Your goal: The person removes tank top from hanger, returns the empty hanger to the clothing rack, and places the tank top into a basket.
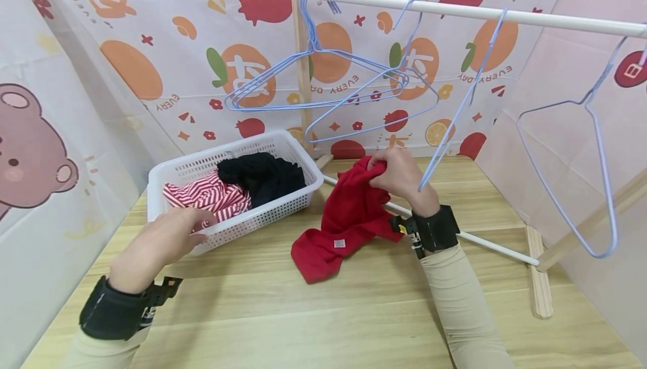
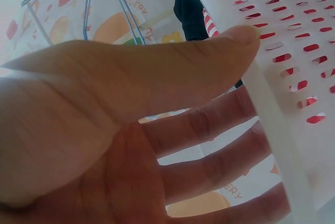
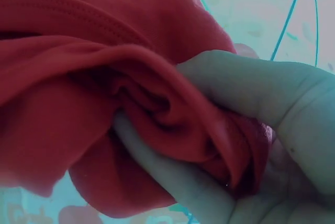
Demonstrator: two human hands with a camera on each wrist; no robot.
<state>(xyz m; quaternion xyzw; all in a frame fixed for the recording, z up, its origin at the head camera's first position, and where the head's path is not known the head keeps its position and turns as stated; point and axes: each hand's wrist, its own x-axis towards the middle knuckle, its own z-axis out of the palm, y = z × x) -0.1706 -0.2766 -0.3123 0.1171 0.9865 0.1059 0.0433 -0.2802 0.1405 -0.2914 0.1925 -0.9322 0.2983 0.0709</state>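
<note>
A red garment (image 1: 349,212) lies partly bunched on the table, with a small white label showing. My right hand (image 1: 399,172) grips its raised upper part; in the right wrist view, folds of the red fabric (image 3: 172,124) sit between thumb and fingers. My left hand (image 1: 164,240) holds the near left rim of a white plastic basket (image 1: 263,220). The left wrist view has the thumb on the outside of the basket wall (image 2: 277,88) and the fingers passing behind the rim. Inside the basket are a red-and-white striped garment (image 1: 212,195) and a black garment (image 1: 265,175).
Above, a white rail (image 1: 455,9) carries several blue hangers (image 1: 315,49). One hanger (image 1: 462,99) hangs close over my right wrist, another (image 1: 601,133) farther right. The rack's lower bar (image 1: 497,254) and wooden foot (image 1: 538,273) stand on the table (image 1: 303,324). Printed cloth walls surround it.
</note>
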